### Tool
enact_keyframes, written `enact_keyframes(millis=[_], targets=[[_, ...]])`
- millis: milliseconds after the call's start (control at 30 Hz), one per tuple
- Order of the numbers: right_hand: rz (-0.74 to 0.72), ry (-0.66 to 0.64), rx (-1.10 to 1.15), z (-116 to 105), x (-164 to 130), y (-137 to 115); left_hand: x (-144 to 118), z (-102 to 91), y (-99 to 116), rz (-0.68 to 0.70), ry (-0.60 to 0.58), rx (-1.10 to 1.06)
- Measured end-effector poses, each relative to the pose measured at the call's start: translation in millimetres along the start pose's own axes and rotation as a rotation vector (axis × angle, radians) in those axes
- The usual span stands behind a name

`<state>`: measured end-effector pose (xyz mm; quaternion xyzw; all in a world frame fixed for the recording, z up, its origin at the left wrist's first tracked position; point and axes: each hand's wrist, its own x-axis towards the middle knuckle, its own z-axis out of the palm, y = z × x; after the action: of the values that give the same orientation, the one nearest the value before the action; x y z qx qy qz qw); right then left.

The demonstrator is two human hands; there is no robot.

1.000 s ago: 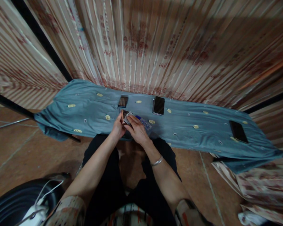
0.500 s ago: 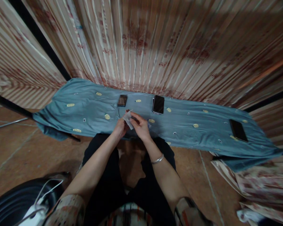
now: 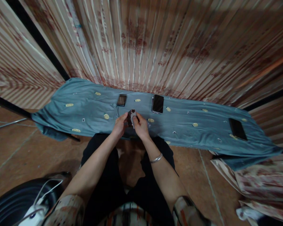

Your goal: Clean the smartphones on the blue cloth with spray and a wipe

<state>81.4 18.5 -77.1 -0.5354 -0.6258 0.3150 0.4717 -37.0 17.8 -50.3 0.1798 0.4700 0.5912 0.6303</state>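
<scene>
A striped curtain (image 3: 141,47) hung behind everything; in front of it a long blue cloth (image 3: 89,106) lay spread across a low surface; on the cloth rested a black phone (image 3: 158,104) near the middle, a second phone (image 3: 237,129) far to the right, and a small blurred dark item (image 3: 121,99) just left of centre; the left hand (image 3: 119,125) and the right hand (image 3: 141,126) met above the cloth's near edge, fingers pinched together on a small dark object (image 3: 130,118) and a white wipe (image 3: 132,117) pressed against it; a bangle (image 3: 156,158) circled the right wrist.
</scene>
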Motion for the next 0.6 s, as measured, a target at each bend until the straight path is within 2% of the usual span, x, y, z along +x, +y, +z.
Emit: enact_keyframes(millis=[133, 267, 367, 500, 600], targets=[[0.082, 0.041, 0.248, 0, 6, 5, 3, -4.4, 2, -0.027, 0.045, -0.05], [0.265, 0.123, 0.571, 7, 11, 6, 8, -5.5, 1, -0.039, 0.09, -0.105], [0.379, 0.178, 0.781, 12, 12, 3, 10, -1.3, 1, -0.08, 0.072, -0.151], [0.405, 0.163, 0.941, 14, 11, 0, 6, 6.5, 3, -0.131, 0.076, -0.205], [0.402, 0.168, 0.948, 14, 11, -1, -1, 9.0, 6, -0.174, 0.076, -0.195]])
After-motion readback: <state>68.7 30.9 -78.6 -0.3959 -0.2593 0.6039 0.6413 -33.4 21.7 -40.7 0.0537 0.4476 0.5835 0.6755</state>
